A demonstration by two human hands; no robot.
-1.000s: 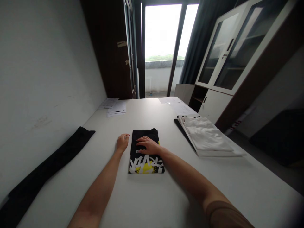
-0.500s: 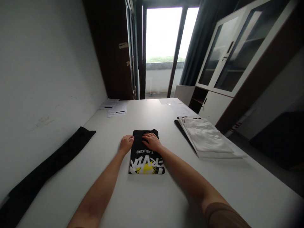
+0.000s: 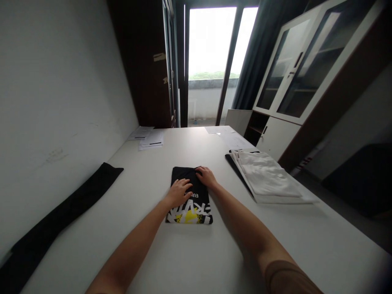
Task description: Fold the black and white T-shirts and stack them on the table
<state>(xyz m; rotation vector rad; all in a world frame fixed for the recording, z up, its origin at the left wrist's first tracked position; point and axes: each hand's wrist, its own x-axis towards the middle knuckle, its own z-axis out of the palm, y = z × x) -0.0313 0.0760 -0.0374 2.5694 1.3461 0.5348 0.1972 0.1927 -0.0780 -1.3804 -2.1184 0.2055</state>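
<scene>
A black T-shirt (image 3: 200,202), folded into a flat rectangle with white lettering and a yellow print at its near end, lies on the white table in front of me. My left hand (image 3: 180,192) rests open on the shirt's left and middle part, fingers spread and covering some of the lettering. At the far right corner of the shirt is my right hand (image 3: 206,177), its palm down and fingers lying over the edge, open. Both hands touch the cloth without lifting it.
A stack of folded white and black clothes (image 3: 269,175) lies on the right side of the table (image 3: 190,261). Along the left wall stretches a long black cloth (image 3: 67,208). Papers (image 3: 152,140) lie at the far left, and more sheets (image 3: 234,141) at the far right. Cabinets (image 3: 283,77) stand beyond.
My left hand has moved from the shirt's left edge onto its middle, nearer me. My right hand has slid right to the far right corner. The shirt stays in place.
</scene>
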